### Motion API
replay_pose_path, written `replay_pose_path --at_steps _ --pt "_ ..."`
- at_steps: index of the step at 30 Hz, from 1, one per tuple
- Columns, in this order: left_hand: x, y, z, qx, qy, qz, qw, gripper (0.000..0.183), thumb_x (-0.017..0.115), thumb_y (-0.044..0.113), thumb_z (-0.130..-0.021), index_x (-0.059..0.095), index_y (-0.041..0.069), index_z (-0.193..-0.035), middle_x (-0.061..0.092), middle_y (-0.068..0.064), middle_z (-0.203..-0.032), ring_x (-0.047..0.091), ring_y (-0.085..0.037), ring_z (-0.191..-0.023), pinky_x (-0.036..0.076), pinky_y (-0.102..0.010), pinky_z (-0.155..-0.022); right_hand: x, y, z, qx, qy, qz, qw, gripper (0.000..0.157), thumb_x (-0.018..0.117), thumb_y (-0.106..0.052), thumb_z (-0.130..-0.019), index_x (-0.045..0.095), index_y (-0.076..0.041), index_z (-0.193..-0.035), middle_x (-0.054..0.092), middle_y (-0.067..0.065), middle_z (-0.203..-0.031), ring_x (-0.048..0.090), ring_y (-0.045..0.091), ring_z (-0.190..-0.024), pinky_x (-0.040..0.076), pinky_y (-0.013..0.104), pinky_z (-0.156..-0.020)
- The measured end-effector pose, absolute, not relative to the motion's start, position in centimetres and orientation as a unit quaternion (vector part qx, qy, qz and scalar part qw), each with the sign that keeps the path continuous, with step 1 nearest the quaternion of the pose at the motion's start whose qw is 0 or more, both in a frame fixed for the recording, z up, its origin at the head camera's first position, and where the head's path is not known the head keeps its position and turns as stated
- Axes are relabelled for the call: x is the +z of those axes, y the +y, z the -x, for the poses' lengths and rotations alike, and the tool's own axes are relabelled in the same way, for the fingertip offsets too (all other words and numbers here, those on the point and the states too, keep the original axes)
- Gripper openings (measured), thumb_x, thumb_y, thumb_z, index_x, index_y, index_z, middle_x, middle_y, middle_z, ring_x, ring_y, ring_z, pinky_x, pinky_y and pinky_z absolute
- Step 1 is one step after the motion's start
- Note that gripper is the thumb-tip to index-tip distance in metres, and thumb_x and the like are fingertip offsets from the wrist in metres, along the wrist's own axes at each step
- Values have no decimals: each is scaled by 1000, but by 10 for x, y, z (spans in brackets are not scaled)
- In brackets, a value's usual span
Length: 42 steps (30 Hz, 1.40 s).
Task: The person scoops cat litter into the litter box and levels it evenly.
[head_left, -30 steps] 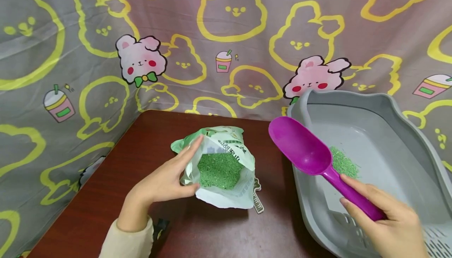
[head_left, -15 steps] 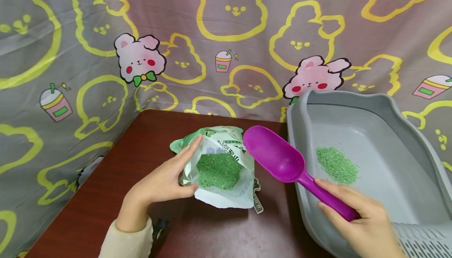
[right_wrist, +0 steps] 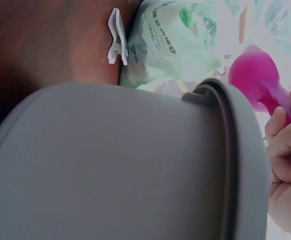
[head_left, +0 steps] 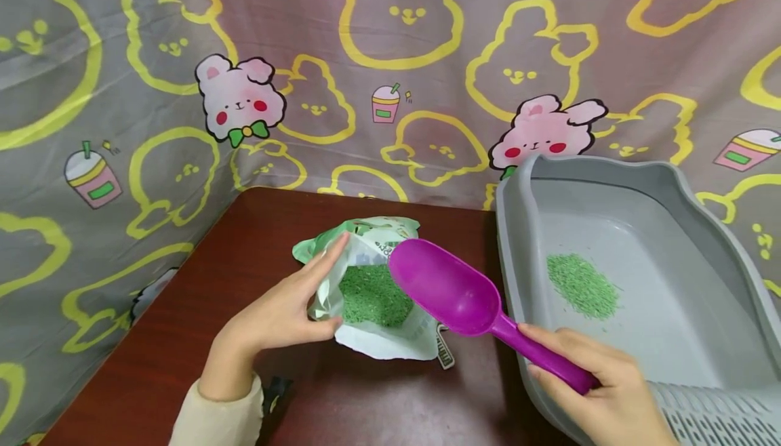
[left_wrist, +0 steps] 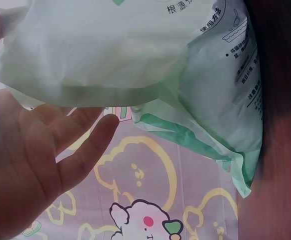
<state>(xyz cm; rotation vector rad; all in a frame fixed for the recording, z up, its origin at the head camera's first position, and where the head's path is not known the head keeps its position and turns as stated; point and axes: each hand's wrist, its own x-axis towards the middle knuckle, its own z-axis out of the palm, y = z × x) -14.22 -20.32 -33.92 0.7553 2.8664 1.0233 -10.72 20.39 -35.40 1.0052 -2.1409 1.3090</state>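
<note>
A pale green bag (head_left: pixel 384 344) of green pellet cat litter (head_left: pixel 373 297) stands on the table with its mouth facing me. My left hand (head_left: pixel 287 310) grips the left side of its rim, index finger along the upper edge and thumb at the lower edge; the left wrist view shows the hand's other fingers (left_wrist: pixel 80 145) under the bag (left_wrist: pixel 105 55). My right hand (head_left: pixel 601 381) holds a purple scoop (head_left: pixel 448 287) by its handle. The bowl faces up with nothing in it and overlaps the right part of the bag's mouth.
A grey litter box (head_left: pixel 677 283) occupies the right side, a patch of green litter (head_left: pixel 582 285) on its floor. A small pale clip (head_left: pixel 445 350) lies beside the bag. Near my left sleeve is a small dark object (head_left: pixel 276 395). A printed curtain (head_left: pixel 427 154) hangs behind the table (head_left: pixel 421 405).
My right hand has carried the scoop left, from over the litter box's edge to the bag's mouth. My left hand and the bag have stayed nearly in place.
</note>
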Motion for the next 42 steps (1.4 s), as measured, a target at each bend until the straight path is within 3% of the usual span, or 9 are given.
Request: replay_pose_path --at_steps 9,14,21,27,38,42 --pt "-336 -202 141 331 914 -233 9 113 74 22 -76 -1 35 -160 10 9 -167 20 -25 -153 37 -53 -112 -360 199 110 471 -761 -402 196 53 84 10 -64 71 2 -115 66 -5 -88 51 0 -71 37 13 -51" --pt "-336 -202 140 333 914 -232 11 112 73 22 -77 -1 36 -160 10 10 -167 21 -22 -152 39 -53 -111 -363 196 110 451 -776 -405 176 58 83 11 -63 72 -3 -118 66 -7 -89 49 -2 -69 37 10 -52" --pt "-337 -202 141 335 913 -232 12 112 73 23 -77 0 35 -160 10 11 -167 21 -22 -152 38 -53 -111 -360 191 106 428 -810 -384 114 58 83 5 -71 71 -15 -123 66 -10 -91 50 -1 -70 40 9 -56" --pt "-338 -203 141 335 913 -232 11 112 74 22 -77 0 33 -161 10 11 -167 21 -21 -152 38 -53 -111 -361 186 106 409 -819 -386 110 62 83 7 -68 71 -20 -123 68 -11 -97 53 -2 -75 43 9 -60" --pt "-338 -203 141 325 916 -235 4 113 74 23 -76 0 34 -160 12 8 -167 24 -22 -151 41 -52 -110 -367 179 107 406 -810 -402 129 59 82 5 -70 70 -16 -124 68 -5 -92 51 -4 -72 39 6 -58" --pt "-337 -203 141 320 917 -239 3 113 74 24 -76 -1 35 -160 12 8 -167 24 -23 -151 41 -52 -109 -364 175 103 398 -827 -377 124 59 81 5 -70 71 -19 -123 65 -11 -88 47 -6 -69 37 6 -54"
